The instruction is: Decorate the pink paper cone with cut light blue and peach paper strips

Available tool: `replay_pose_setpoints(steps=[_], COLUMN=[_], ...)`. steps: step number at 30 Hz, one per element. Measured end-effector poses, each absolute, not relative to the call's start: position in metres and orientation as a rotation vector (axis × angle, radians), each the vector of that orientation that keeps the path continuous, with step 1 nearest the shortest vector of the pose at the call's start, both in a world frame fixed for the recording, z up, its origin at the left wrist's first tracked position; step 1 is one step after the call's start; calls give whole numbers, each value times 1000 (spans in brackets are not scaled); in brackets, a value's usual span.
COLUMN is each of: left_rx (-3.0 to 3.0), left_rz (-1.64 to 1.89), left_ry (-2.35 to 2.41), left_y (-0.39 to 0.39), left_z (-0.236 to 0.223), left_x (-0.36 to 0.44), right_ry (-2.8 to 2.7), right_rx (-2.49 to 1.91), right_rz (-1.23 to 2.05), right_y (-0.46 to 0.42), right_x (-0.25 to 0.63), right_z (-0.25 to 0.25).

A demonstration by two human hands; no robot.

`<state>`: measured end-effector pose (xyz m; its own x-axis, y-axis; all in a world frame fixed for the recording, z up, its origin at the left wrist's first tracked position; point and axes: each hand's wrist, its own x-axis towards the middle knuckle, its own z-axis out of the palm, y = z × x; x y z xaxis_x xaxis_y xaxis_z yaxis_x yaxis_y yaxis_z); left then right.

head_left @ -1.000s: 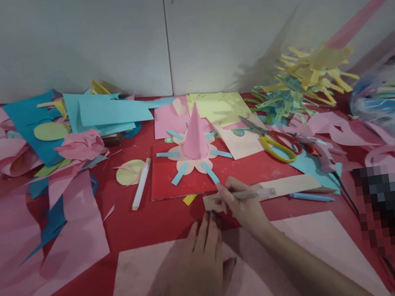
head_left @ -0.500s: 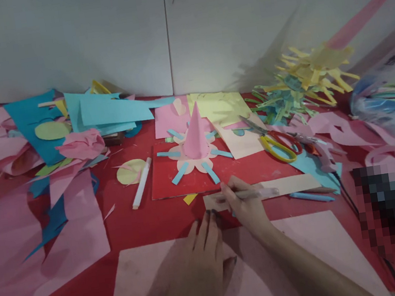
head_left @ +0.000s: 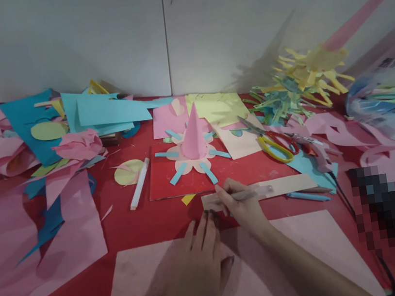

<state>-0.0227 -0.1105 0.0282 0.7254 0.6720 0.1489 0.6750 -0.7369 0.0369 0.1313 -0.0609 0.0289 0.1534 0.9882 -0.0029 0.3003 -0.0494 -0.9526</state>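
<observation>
On the red tabletop (head_left: 181, 219), before a pale wall (head_left: 94, 40), a cream paper strip (head_left: 291, 184) is laid crosswise, below the pink cone (head_left: 195, 141). Its left end is touched by the fingertips of the left hand (head_left: 198, 260), spread palm-down, nothing grasped. A pen (head_left: 251, 193) is pinched above the strip by the right hand (head_left: 245, 210), forearm slanting in from lower right. Compared with the earlier frame, the pen's back end is seen slightly farther left.

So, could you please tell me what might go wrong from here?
The left hand steadies only the near-left end of the cream strip, so the strip might swivel under the pen.
The right hand is right beside a blue tab on the paper flower, and could perhaps bend it.
</observation>
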Motion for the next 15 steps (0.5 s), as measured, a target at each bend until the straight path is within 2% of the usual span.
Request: replay_pose_setpoints(steps=[4,9,15], left_rx=[-2917,-2911,-2916], left_rz=[-231,-249,-238], left_ry=[-1101,-1089,-1096], left_y=[-109,-106,-106], left_z=[30,31,30], left_x=[-24,-25,-25], right_ry=[-1143,-1288,-1425], right_rx=[-1471,-1618,-1607], right_rz=[942,814,808], right_y=[-62,-62,-61], right_x=[135,135,134], right_z=[32,32,28])
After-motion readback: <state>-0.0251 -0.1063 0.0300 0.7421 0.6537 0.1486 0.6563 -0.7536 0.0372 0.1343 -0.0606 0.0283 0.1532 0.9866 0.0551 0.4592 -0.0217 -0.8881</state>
